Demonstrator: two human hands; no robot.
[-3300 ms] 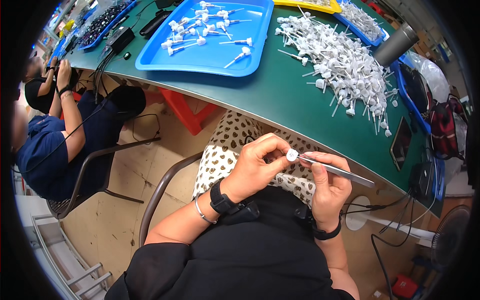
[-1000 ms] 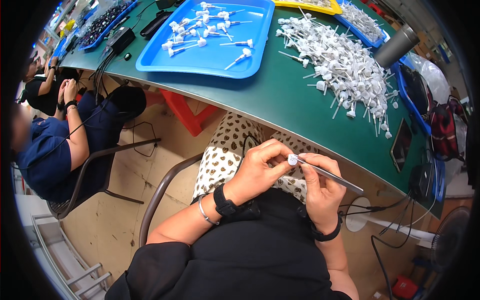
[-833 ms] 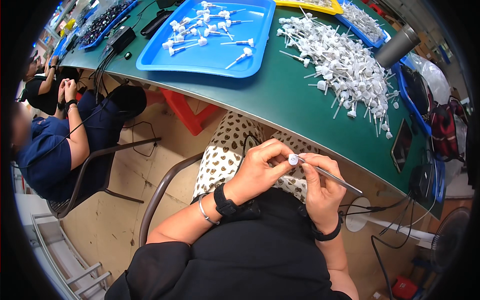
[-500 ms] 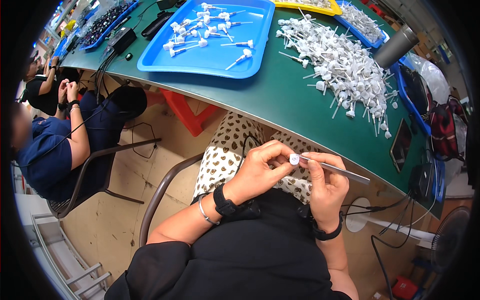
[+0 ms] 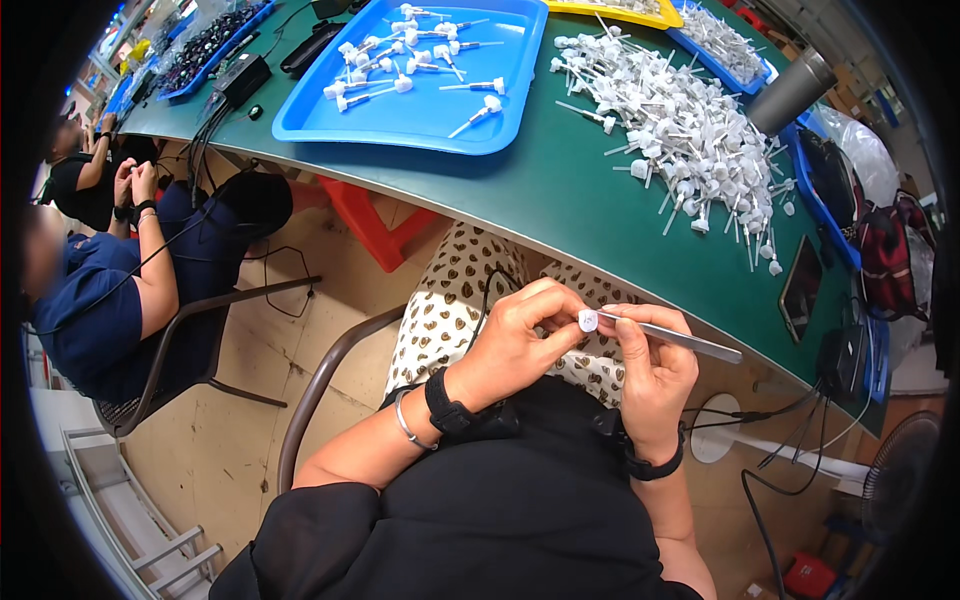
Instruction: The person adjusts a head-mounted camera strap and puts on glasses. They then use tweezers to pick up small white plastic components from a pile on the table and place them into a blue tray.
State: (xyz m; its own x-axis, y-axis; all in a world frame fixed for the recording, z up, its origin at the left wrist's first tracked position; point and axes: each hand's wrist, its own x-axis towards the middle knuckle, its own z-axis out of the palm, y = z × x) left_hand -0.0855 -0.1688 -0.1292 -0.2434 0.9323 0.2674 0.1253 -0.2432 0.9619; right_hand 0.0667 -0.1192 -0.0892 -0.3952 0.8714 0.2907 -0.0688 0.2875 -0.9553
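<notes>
My left hand [image 5: 527, 335] pinches a small white plastic cap-like part [image 5: 588, 320] between thumb and fingers, its round end facing up. Closed around a flat silver metal tool that looks like tweezers [image 5: 690, 343], my right hand [image 5: 655, 375] holds its tip at the edge of the white part. Whether the tip goes inside it I cannot tell. Both hands are above my lap, just off the table's near edge. Similar white parts with thin stems lie in a big pile [image 5: 690, 140] on the green table, and several more are in a blue tray [image 5: 420, 135].
The green table [image 5: 560, 190] also bears a phone [image 5: 801, 288], a grey cylinder [image 5: 793, 92] and a black box with cables [image 5: 243, 80]. A yellow tray [image 5: 640, 14] stands at the back. To my left a co-worker in blue [image 5: 100, 290] sits on a chair. A fan [image 5: 900, 475] is at lower right.
Almost nothing differs. The white part in my left hand is tilted very slightly, and the view has shifted a little.
</notes>
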